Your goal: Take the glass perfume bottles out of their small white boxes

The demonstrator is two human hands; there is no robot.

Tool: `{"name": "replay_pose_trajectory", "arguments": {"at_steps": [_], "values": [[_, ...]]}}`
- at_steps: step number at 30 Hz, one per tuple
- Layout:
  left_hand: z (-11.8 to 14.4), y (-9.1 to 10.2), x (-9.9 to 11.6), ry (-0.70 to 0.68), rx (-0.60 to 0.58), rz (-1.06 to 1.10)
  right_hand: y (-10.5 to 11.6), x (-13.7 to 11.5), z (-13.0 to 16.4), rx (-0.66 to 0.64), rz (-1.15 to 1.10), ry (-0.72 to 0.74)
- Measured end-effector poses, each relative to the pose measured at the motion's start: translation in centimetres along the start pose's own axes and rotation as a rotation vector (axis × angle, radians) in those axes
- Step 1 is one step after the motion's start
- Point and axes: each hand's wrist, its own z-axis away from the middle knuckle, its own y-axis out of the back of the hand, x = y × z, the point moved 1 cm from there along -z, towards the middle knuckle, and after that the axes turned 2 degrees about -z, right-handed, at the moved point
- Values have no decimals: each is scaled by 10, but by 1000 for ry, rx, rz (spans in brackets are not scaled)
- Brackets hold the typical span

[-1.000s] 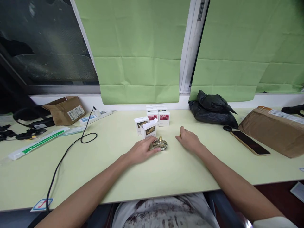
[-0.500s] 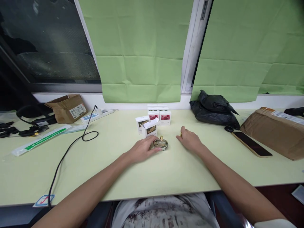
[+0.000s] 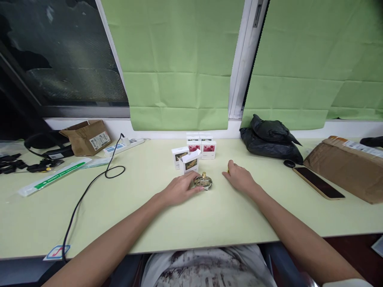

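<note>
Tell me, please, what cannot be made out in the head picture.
Head view: most of the small yellow item, hidden by the right hand.
Head view: left side of the glass bottle, partly covered by the left hand.
Head view: fine print on the white boxes, too small to read.
Head view: right end of the brown package, cut off by the picture's edge.

gold-necked bottle (image 3: 203, 183), plain green blinds (image 3: 179, 59)

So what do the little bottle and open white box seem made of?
Little bottle: probably glossy glass; see-through with highlights. Its gold top looks metallic, possibly coated plastic. Open white box: likely smooth cardboard, judging by its thin raised flap.
</note>
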Motion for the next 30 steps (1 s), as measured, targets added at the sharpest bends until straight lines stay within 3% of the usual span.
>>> {"name": "replay_pose_trajectory", "arguments": {"at_steps": [30], "values": [[0,-1,-1,-8,-24,-27,-4,2,-2,6,-10,5]]}}
